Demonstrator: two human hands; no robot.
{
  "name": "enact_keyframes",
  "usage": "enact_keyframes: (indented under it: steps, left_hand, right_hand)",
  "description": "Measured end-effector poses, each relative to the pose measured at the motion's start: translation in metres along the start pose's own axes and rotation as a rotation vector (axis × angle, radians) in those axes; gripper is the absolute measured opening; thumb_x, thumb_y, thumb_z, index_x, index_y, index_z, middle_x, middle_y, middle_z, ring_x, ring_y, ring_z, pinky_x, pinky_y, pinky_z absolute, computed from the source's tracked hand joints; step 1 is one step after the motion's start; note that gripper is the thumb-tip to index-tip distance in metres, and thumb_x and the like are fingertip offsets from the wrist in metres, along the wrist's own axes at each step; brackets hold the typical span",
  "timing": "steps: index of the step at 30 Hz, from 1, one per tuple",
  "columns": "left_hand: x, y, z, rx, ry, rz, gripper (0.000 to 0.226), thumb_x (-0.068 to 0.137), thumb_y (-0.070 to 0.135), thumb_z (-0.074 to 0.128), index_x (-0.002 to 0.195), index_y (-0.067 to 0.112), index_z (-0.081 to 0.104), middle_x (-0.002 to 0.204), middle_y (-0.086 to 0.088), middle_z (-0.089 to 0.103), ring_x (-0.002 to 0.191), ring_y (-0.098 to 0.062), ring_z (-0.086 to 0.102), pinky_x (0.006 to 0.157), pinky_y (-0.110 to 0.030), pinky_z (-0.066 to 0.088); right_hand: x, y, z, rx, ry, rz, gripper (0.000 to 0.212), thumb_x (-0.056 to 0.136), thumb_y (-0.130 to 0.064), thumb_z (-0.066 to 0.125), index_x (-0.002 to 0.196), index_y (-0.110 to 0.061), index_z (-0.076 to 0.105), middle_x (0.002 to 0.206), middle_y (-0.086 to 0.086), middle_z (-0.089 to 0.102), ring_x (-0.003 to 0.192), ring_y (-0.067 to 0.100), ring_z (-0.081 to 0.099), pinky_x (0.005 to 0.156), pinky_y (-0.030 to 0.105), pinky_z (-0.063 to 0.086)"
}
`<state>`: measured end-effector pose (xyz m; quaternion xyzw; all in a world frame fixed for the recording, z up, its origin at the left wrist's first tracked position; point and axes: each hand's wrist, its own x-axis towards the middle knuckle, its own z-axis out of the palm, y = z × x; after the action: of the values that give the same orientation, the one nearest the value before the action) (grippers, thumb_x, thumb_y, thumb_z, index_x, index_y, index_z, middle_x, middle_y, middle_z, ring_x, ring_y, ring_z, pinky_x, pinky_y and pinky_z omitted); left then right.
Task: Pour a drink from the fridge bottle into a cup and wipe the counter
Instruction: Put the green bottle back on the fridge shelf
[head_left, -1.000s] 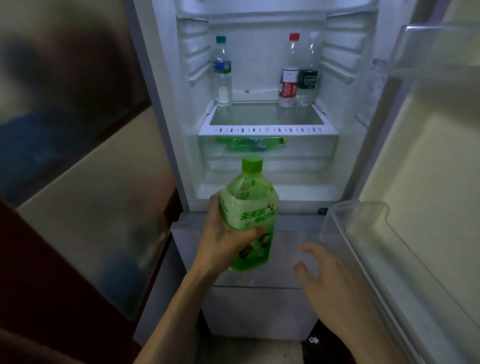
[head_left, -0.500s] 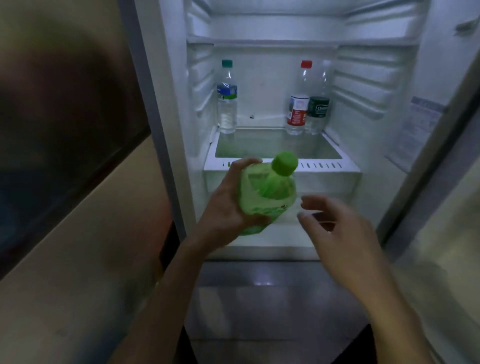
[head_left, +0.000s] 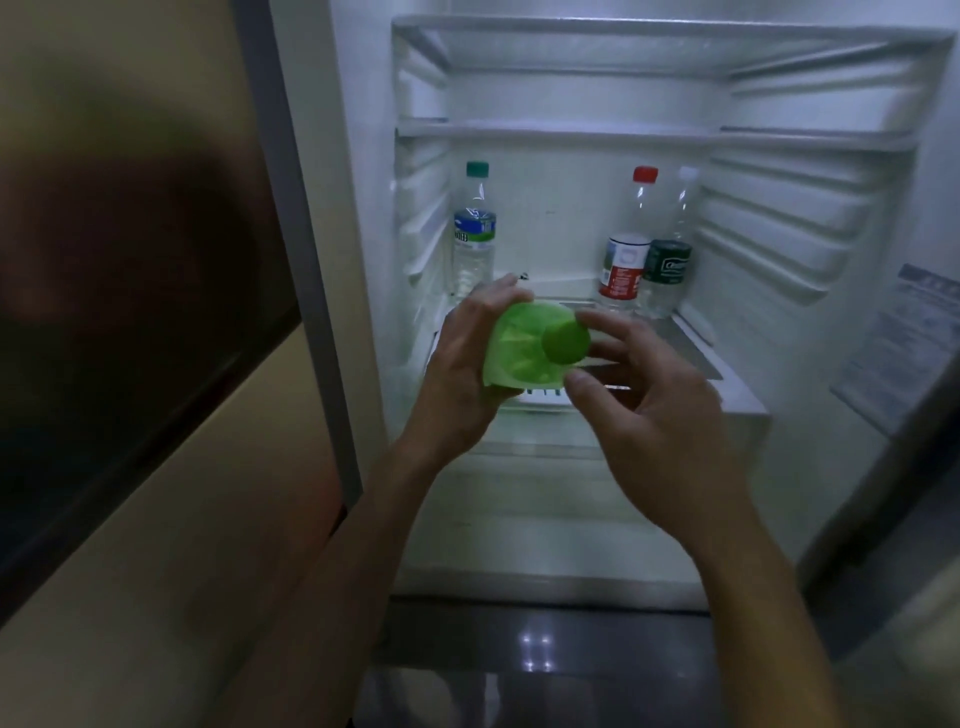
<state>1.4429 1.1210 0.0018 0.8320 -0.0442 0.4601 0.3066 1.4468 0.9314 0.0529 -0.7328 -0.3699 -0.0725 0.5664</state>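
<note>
Gripping bottle (head_left: 511, 345) mid-frame in left hand (head_left: 465, 364), right hand (head_left: 654, 410) half-open by cap (head_left: 566, 340), holding nothing; likely heavy, slick.

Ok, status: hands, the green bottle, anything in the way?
Left hand grips green plastic drink bottle, before the open white fridge. Right hand brackets its green screw cap, contact unclear. Cap on; nothing blocking.
</note>
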Motion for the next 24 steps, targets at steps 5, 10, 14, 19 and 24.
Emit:
enact_keyframes:
  steps: [5, 10, 14, 19, 24]
  left_hand:
    - [0.009, -0.028, 0.015, 0.045, 0.022, -0.071, 0.072, 0.075, 0.007, 0.081, 0.134, 0.028, 0.045, 0.156, -0.003, 0.036, 0.141, -0.022, 0.038, 0.11, -0.048, 0.04]
    - [0.011, -0.044, 0.02, 0.171, 0.037, -0.216, 0.091, 0.073, -0.016, 0.067, 0.133, 0.047, 0.039, 0.156, -0.001, 0.035, 0.141, -0.022, 0.035, 0.114, -0.037, 0.033]
    - [-0.005, -0.057, 0.019, 0.283, -0.073, -0.281, 0.08, 0.076, -0.017, 0.057, 0.144, 0.024, 0.046, 0.159, -0.006, 0.031, 0.144, -0.025, 0.032, 0.121, -0.046, 0.023]
    - [-0.008, -0.057, 0.013, 0.338, -0.058, -0.332, 0.085, 0.072, -0.022, 0.05, 0.146, 0.018, 0.045, 0.159, -0.008, 0.031, 0.142, -0.027, 0.035, 0.12, -0.038, 0.025]
    - [-0.011, -0.053, 0.014, 0.391, -0.042, -0.356, 0.081, 0.068, -0.025, 0.047, 0.141, 0.008, 0.052, 0.157, -0.012, 0.035, 0.138, -0.03, 0.038, 0.112, -0.021, 0.022]
  right_hand:
    - [0.019, 0.023, 0.018, 0.02, -0.063, 0.036, 0.04, 0.089, -0.011, 0.065, 0.128, -0.02, 0.056, 0.121, -0.002, 0.066, 0.09, -0.005, 0.066, 0.075, 0.009, 0.053]
    - [0.038, 0.046, 0.041, 0.041, -0.155, 0.082, 0.051, 0.088, -0.015, 0.064, 0.137, -0.018, 0.051, 0.131, -0.001, 0.06, 0.115, 0.006, 0.058, 0.094, 0.019, 0.049]
    - [0.051, 0.068, 0.062, 0.033, -0.251, 0.137, 0.056, 0.088, -0.018, 0.065, 0.14, -0.017, 0.048, 0.138, 0.0, 0.055, 0.124, 0.009, 0.052, 0.105, 0.033, 0.045]
    - [0.063, 0.086, 0.079, 0.028, -0.258, 0.127, 0.051, 0.087, -0.015, 0.064, 0.137, -0.016, 0.051, 0.138, 0.0, 0.055, 0.123, 0.012, 0.053, 0.102, 0.027, 0.045]
    - [0.076, 0.09, 0.093, 0.012, -0.29, 0.096, 0.051, 0.084, -0.009, 0.062, 0.134, -0.014, 0.054, 0.135, 0.004, 0.058, 0.124, 0.013, 0.053, 0.105, 0.035, 0.044]
